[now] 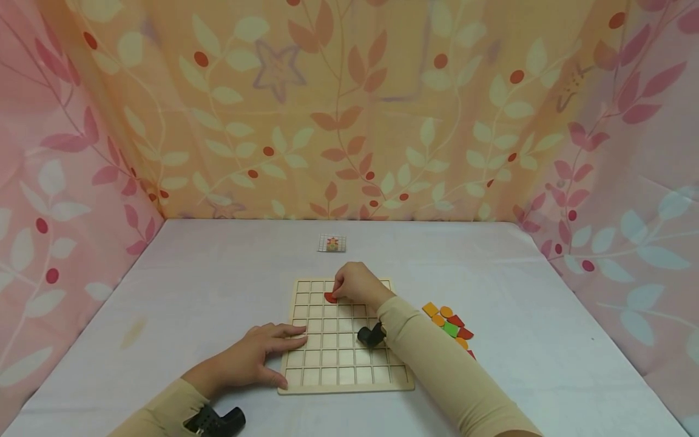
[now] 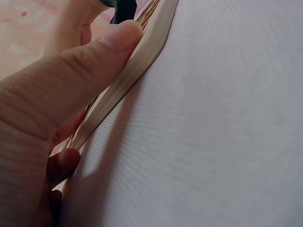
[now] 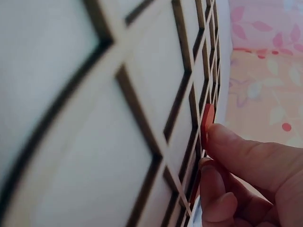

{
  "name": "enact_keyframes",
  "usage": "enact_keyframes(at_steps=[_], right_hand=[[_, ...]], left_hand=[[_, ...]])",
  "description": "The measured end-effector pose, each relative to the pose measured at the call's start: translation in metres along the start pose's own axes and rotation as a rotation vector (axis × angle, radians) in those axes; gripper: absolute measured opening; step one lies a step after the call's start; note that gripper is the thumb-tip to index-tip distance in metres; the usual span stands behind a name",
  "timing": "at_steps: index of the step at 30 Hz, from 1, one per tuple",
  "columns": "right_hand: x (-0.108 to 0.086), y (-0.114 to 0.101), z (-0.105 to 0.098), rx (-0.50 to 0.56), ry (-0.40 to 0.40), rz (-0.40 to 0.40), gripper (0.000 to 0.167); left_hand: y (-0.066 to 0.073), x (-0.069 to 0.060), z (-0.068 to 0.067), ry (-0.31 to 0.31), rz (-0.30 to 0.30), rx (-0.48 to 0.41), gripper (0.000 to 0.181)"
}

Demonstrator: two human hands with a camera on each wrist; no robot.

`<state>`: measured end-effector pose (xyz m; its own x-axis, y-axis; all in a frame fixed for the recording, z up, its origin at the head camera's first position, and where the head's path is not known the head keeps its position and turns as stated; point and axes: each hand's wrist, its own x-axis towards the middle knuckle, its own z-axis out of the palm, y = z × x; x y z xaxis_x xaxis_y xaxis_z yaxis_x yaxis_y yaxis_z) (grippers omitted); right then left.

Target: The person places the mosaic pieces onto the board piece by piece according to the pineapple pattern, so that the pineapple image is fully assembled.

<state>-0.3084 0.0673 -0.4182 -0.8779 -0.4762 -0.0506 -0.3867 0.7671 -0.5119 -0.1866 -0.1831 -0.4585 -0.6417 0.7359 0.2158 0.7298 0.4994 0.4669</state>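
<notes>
A wooden grid board (image 1: pixel 329 376) lies on the white cloth. My left hand (image 1: pixel 256 355) rests along its left edge, fingers stretched over the rim; the left wrist view shows the thumb (image 2: pixel 102 54) against the wooden side (image 2: pixel 137 66). Near the far edge my right hand (image 1: pixel 357 284) pinches a small red piece with a rounded edge (image 1: pixel 330 297), low over a grid square. From the right wrist, this red piece (image 3: pixel 207 120) shows by the thumb tip; more red appears below the fingers, and whether it is a separate piece I cannot tell.
Right of the board lies a loose group of several flat pieces: orange, red and a green one (image 1: pixel 451 329), partly hidden by the right forearm. A small picture card (image 1: pixel 332 243) with a grid lies beyond the board. Patterned curtains (image 1: pixel 338 121) enclose the table.
</notes>
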Motion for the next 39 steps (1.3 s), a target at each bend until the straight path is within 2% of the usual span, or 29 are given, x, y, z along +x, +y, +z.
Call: enact_keyframes(at_steps=[4,12,19,30,39], right_hand=[[-0.0008,0.0001,-0.0011,0.002,0.000,0.009,0.016],[-0.0020,-0.0055,0.0020,0.099,-0.003,0.039,0.015],[-0.0006,-0.0039,0.0062,0.048,0.017,0.032,0.019],[-0.0056,-0.0075,0.0058,0.063,0.026,-0.005,0.019],[-0.0048,-0.0066,0.0054,0.051,0.040,0.024,0.021]], left_hand=[[0.0003,0.0002,0.0002,-0.001,0.000,0.002,0.076],[0.0005,-0.0002,-0.0005,-0.006,-0.004,0.003,0.076],[0.0020,-0.0002,-0.0017,-0.016,-0.013,-0.007,0.076],[0.0022,-0.0006,-0.0016,-0.018,-0.003,-0.015,0.075],[0.0007,-0.0001,-0.0007,-0.024,-0.014,-0.023,0.076]])
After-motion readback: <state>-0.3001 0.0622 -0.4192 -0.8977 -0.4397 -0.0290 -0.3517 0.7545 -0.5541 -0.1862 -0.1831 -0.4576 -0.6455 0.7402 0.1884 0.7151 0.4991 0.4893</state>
